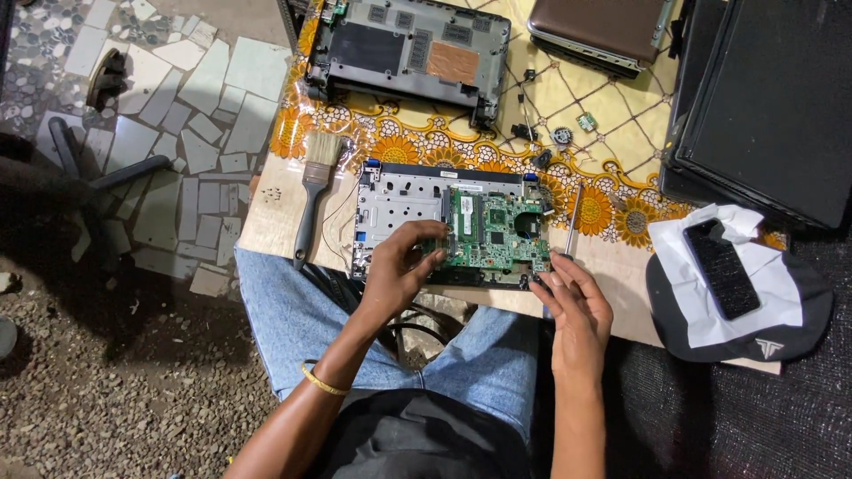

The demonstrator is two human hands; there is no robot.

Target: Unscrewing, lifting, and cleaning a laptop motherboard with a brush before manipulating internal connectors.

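Pinching at the green circuit board (493,232) with your left hand (398,270), fingers (432,257) curled closed on its near left edge, you have the board sitting in the opened laptop base (390,208) at the front of the worktop (266,222), just above your knees. Your right hand (577,302) rests at the base's near right corner, fingers loosely bent and touching the board's edge; can't tell if it grips anything. A screwdriver (573,217) lies just right of the base, tip near your right fingertips. A paintbrush (312,191) with a dark handle lies left of the base, bristles pointing away. Farther back a second dark laptop shell (408,49) lies open side up on the flowered cloth (612,133), with small loose parts (561,135) between it and the base. A brown closed laptop (599,31) and a black one (763,106) sit at the far right. A phone (721,268) rests on white paper atop a black cap (745,328), well right of your hand.
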